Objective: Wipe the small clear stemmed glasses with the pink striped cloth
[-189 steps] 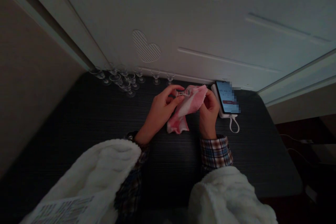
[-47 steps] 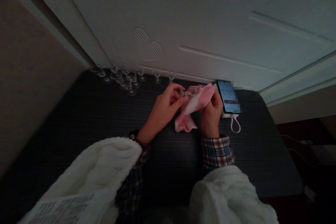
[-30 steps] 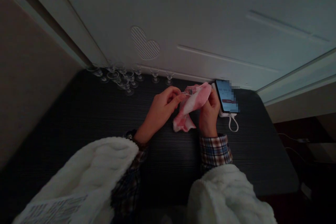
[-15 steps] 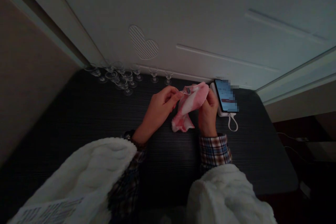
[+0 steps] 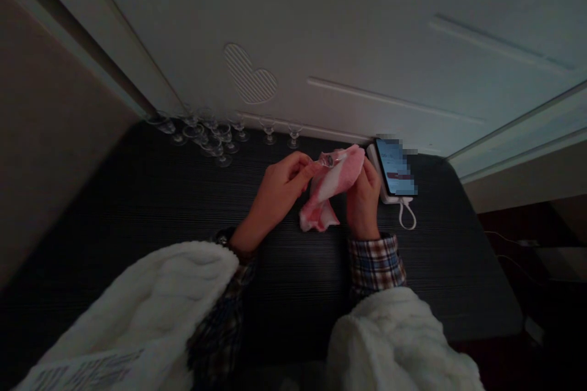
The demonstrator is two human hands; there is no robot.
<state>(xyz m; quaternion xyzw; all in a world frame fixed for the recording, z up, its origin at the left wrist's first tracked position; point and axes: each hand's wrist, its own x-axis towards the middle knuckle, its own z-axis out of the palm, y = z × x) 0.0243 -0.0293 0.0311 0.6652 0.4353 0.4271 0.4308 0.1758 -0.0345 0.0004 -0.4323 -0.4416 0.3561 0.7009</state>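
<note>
My left hand (image 5: 277, 192) pinches a small clear stemmed glass (image 5: 328, 160) by one end, fingers closed on it. My right hand (image 5: 364, 198) is closed on a pink and white cloth (image 5: 331, 189) that wraps the other end of the glass; the cloth's tail hangs down to the dark table (image 5: 160, 208). Both hands are held just above the table's far middle.
Several small clear stemmed glasses (image 5: 215, 134) stand in a cluster and a row at the table's far left edge, against a white panelled wall. A lit phone (image 5: 395, 168) lies on a white power bank with a looped cable (image 5: 407, 217) right of my right hand.
The glass has turned a little in my fingers and the cloth has shifted slightly around it. The hands stay in the same place.
</note>
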